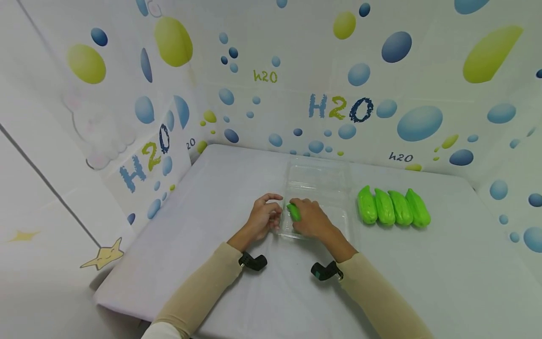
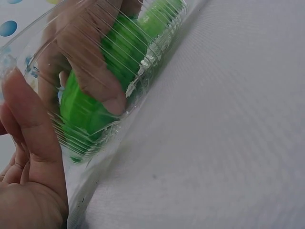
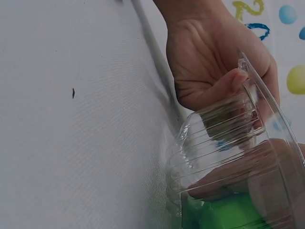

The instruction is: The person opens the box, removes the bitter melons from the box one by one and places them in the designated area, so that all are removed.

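Observation:
A clear plastic clamshell container lies open on the table, its lid folded back to the far side. My right hand is inside the near half, its fingers curled round a bright green pepper with a tapered end. Through the ribbed wall in the left wrist view, the pepper shows low, close over the container's bottom. At the container's left side, my left hand holds the edge. The thumb lies against the wall with its tip at the rim; the other fingers are partly hidden.
Several similar green peppers lie side by side to the right of the container. A white cloth covers the table. Patterned sheets rise behind and at both sides. Each wrist wears a small black camera.

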Demonstrator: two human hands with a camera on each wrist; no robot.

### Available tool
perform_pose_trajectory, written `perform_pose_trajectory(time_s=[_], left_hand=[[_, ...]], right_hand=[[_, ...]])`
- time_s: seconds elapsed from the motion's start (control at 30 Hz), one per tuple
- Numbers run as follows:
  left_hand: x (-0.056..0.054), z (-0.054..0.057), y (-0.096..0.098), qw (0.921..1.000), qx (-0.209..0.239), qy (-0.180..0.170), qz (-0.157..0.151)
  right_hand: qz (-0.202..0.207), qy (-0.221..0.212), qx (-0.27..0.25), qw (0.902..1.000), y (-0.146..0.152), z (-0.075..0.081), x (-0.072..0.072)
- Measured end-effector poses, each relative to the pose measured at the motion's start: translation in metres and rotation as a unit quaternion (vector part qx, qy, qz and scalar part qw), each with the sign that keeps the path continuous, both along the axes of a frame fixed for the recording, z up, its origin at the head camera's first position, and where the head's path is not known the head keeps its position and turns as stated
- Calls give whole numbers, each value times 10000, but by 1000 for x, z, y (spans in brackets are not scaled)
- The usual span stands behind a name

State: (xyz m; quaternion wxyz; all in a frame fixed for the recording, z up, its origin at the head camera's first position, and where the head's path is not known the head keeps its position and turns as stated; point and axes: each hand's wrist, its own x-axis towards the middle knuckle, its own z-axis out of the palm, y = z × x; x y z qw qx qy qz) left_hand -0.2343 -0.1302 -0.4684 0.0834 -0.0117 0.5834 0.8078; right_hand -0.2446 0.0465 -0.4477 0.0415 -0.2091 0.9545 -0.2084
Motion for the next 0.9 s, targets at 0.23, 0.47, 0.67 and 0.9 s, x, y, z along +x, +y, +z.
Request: perform_pose_trajectory(time_s=[0.23,0.47,0.67,0.9], left_hand=[[-1,-1,0,10000,-24,16,-26],[0,-1,-1,10000,-28,57,-51],[-1,-1,-1,10000,-53,39,-48],[0,-1,0,10000,-33,5,-24]], right_hand=[[-148,179,126,9996,1,1,0],[-167,174,183,9995,0,4,2],[-213,152,187,9995,0,4,2],[-414,-20,317,9986,-1,2,2]])
